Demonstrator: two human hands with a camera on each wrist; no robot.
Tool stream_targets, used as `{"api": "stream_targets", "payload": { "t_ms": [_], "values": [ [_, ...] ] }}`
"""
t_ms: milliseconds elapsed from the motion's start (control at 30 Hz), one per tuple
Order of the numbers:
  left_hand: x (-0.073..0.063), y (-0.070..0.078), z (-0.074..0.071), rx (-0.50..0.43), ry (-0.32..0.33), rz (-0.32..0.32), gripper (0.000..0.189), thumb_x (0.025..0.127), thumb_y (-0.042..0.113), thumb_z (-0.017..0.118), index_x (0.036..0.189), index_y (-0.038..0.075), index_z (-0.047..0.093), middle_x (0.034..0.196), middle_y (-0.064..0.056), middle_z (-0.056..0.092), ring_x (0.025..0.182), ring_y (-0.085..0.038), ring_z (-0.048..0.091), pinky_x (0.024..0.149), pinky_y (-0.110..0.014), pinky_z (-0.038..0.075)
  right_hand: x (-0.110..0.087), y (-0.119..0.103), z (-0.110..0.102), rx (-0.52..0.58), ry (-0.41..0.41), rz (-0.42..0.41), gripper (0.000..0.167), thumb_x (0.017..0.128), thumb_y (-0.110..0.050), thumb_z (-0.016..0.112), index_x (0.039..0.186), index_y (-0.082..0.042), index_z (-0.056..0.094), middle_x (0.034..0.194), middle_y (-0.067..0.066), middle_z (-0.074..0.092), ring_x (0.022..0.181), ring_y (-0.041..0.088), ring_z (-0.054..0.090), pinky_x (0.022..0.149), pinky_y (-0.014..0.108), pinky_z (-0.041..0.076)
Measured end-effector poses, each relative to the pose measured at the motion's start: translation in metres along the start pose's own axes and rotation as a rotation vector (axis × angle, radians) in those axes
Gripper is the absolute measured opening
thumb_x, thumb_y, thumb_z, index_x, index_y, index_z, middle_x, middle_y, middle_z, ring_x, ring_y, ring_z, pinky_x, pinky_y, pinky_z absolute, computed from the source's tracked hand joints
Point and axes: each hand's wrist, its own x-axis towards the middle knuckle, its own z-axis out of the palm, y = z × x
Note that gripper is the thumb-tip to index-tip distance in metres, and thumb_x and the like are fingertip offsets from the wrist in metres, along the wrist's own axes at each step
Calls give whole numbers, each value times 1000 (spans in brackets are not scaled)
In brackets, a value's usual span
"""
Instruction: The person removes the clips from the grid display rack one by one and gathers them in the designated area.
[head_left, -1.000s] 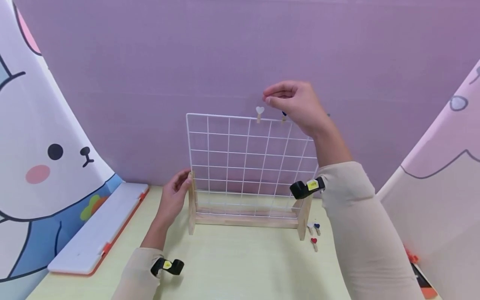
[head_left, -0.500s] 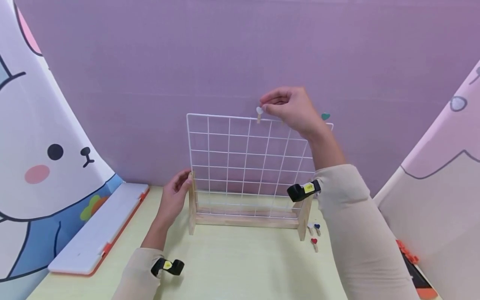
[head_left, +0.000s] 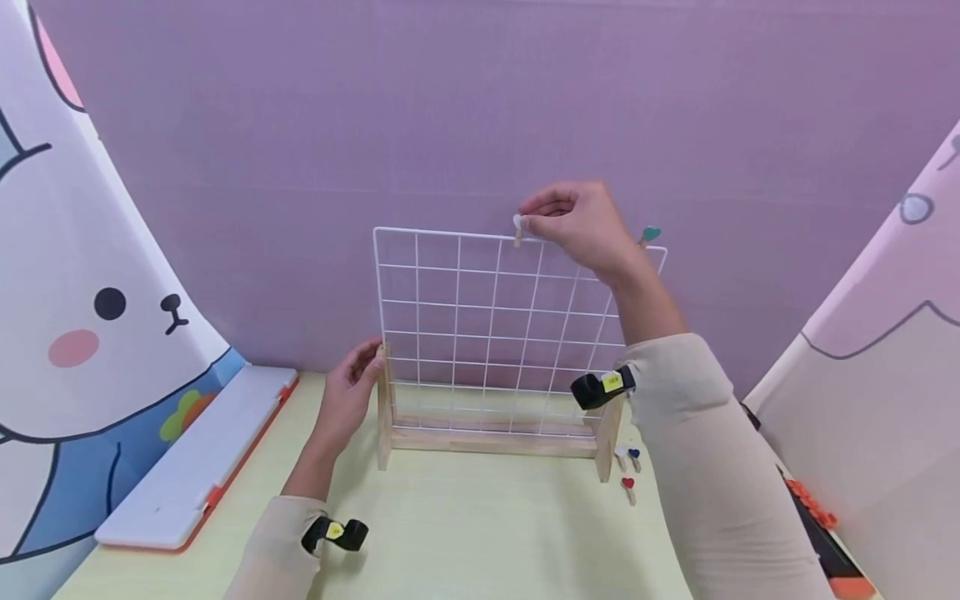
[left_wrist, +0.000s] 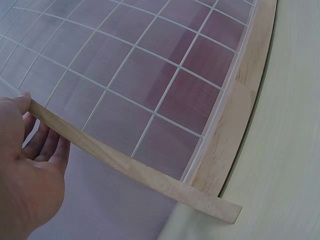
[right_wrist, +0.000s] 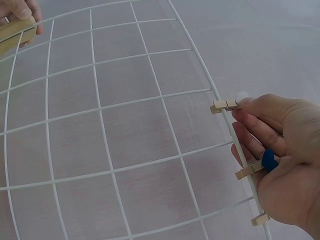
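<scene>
While the white clip point(right_wrist: 224, 105) is pinched by the right hand point(head_left: 581, 221) (the post point(left_wrist: 134, 166) by the left hand point(left_wrist: 34, 170)), the blue clip point(right_wrist: 269, 160) could be dislodged by twisting.

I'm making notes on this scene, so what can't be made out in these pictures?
Head view: the blue-topped wooden clip on the white wire grid, hidden by the right hand.
Right wrist view: the top of the lowest wooden clip, covered by that hand.
Left wrist view: part of the left hand, cut off by the left edge.
Head view: print on the right wrist's yellow label, too small.
</scene>
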Motion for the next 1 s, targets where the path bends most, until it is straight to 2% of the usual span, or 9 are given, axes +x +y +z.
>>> {"api": "stream_targets", "payload": {
  "t_ms": [267, 533, 667, 1000],
  "values": [
    [0, -1, -1, -10, -6, -7, 43, 107, 19, 56, 147, 3, 52, 141, -16, 58, 114, 2, 57, 99, -6, 48, -2, 0, 2, 15, 23, 28, 17, 94, -15, 75, 109, -6, 77, 97, -2, 77, 97, 18, 70, 85, 22, 57],
    [0, 1, 0, 1, -21, 0, 44, 108, 22, 55, 148, 3, 51, 143, -17, 57, 116, 2, 57, 100, -6, 47, -6, 0, 1, 78, 74, 10, 16, 93, -10, 74, 107, -3, 77, 88, -6, 75, 91, 12, 69, 81, 19, 57],
    [0, 2, 1, 6, -22, 2, 44, 108, 22, 55, 148, 4, 52, 142, -17, 57, 116, 1, 57, 99, -6, 47, -6, -1, 1, 124, 102, 12, 16, 92, -9, 74, 107, -3, 77, 90, -4, 75, 91, 11, 68, 83, 19, 56],
    [-3, 3, 3, -7, -23, -8, 44, 108, 21, 54, 148, 4, 51, 142, -17, 57, 115, 2, 57, 99, -7, 48, -11, -10, -2, 153, 197, -85, 16, 90, -6, 75, 105, -3, 77, 85, -8, 73, 83, 10, 68, 69, 16, 52]
  ]
}}
